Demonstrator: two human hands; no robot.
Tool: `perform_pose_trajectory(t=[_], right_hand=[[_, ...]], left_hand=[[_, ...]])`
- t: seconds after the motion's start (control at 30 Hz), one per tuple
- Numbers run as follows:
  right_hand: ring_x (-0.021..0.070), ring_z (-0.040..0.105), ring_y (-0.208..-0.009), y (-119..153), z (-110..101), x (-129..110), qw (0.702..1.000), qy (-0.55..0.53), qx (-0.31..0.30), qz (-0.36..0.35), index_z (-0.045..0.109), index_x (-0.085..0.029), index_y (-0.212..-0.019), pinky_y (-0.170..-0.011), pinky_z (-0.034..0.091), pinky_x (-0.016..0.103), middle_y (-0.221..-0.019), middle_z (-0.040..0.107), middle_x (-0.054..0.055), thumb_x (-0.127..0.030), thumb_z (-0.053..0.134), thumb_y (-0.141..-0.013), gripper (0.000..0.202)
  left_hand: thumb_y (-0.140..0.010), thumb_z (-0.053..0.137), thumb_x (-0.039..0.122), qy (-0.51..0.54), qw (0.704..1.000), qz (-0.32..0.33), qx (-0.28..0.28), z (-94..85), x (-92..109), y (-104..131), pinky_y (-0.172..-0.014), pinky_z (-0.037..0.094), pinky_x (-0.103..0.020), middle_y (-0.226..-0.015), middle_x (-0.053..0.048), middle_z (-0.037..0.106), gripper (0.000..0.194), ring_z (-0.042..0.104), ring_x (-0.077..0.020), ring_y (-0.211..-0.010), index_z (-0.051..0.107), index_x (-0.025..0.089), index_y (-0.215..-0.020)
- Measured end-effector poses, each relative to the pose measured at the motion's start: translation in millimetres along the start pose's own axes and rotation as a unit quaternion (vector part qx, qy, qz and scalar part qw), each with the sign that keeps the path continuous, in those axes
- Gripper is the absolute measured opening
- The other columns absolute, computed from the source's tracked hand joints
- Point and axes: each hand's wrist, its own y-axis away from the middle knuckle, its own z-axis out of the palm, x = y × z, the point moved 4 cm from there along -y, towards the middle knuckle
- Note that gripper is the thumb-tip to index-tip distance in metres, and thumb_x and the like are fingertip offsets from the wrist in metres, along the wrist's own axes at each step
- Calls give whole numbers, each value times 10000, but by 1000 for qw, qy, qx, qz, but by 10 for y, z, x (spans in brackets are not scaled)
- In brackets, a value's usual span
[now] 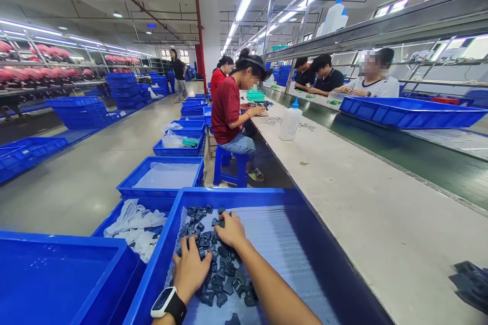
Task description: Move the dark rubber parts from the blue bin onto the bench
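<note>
Head view. Blue bin (175, 228) at 6 o'clock, beside the counter (381, 223), holds a heap of small dark plastic parts (224, 277) on a clear liner. Left hand (189, 269), with a smartwatch (168, 305) on its wrist, lies flat on the heap, grip apart. Right hand (230, 231) at 12 o'clock of the left, fingers curled among the parts; whether its grip has clamped on one I cannot tell. Bin of white bags (133, 226) at 9 o'clock. White squeeze bottle (290, 121) on the counter at 1 o'clock; seated person in red (226, 109) at 12 o'clock.
</note>
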Motion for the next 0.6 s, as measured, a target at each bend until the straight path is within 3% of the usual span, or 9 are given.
perform_pose_trajectory(t=[0.13,0.27,0.33,0.47,0.6], right_hand=[[317,559,-1281,276,152,-104,998,26,-25,-43,632,-193,-1293,-1055,470,566,-1394,592,109,-444,643,-990,393],[324,540,-1315,455,208,-178,998,48,-18,-34,640,-184,-1280,-1091,436,591,-1419,582,116,-442,620,-1006,377],[307,574,-1278,525,197,-205,998,47,-22,-33,653,-176,-1252,-1065,470,565,-1369,618,111,-427,617,-1012,349],[272,634,-1187,823,145,-177,998,34,-38,-42,689,-162,-1143,-1019,511,520,-1230,688,90,-405,612,-1021,282],[240,681,-1079,1302,60,-39,995,13,-73,-62,712,-163,-1055,-966,546,476,-1113,729,65,-388,673,-985,239]], left_hand=[[-998,550,391,50,999,4,19,11,-37,-88,-1060,470,-496,-1412,-150,563,493,586,-285,-1250,480,152,-1423],[-979,606,365,56,998,14,24,44,-75,-129,-1142,380,-591,-1531,-151,482,452,497,-333,-1367,545,164,-1380],[-972,623,331,68,997,38,13,60,-77,-140,-1133,396,-581,-1505,-135,513,372,514,-319,-1348,599,162,-1302],[-979,617,322,114,989,83,-38,35,-72,-155,-1035,491,-503,-1300,-106,644,253,611,-267,-1200,655,152,-1162],[-977,629,321,146,967,140,-155,-57,-18,-6,-867,573,-416,-1057,-51,720,252,693,-200,-919,667,157,-1165]])
